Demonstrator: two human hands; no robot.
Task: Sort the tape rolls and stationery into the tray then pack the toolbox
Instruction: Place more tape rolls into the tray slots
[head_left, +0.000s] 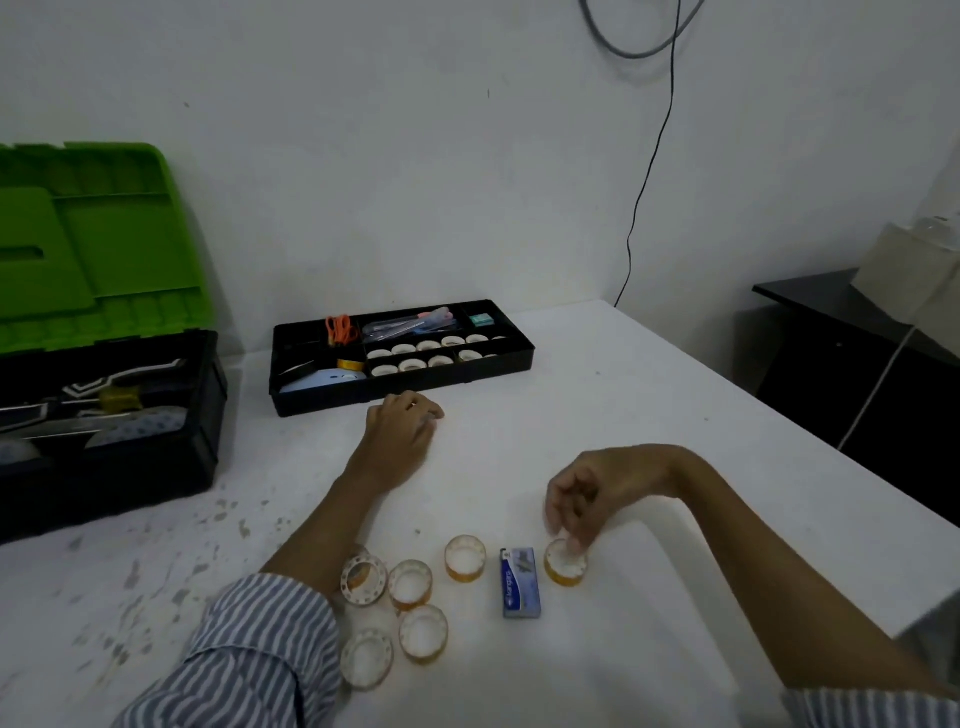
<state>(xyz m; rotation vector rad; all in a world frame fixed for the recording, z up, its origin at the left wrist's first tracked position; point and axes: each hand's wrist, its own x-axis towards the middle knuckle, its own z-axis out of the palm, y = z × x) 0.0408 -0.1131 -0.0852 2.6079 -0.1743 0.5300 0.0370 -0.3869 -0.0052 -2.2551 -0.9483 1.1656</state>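
Several small clear-yellow tape rolls lie on the white table near me, among them one at the left, one in the middle and one at the front. A blue staples box lies beside them. My right hand reaches down and pinches the rim of the rightmost tape roll, which stands on the table. My left hand rests on the table with loosely curled fingers, just in front of the black tray. The tray holds several tape rolls, pens, an orange cord and other stationery.
A black toolbox stands open at the left, its green lid upright, with tools inside. The table's right edge runs diagonally past my right arm. A dark cabinet stands beyond it, and a black cable hangs on the wall.
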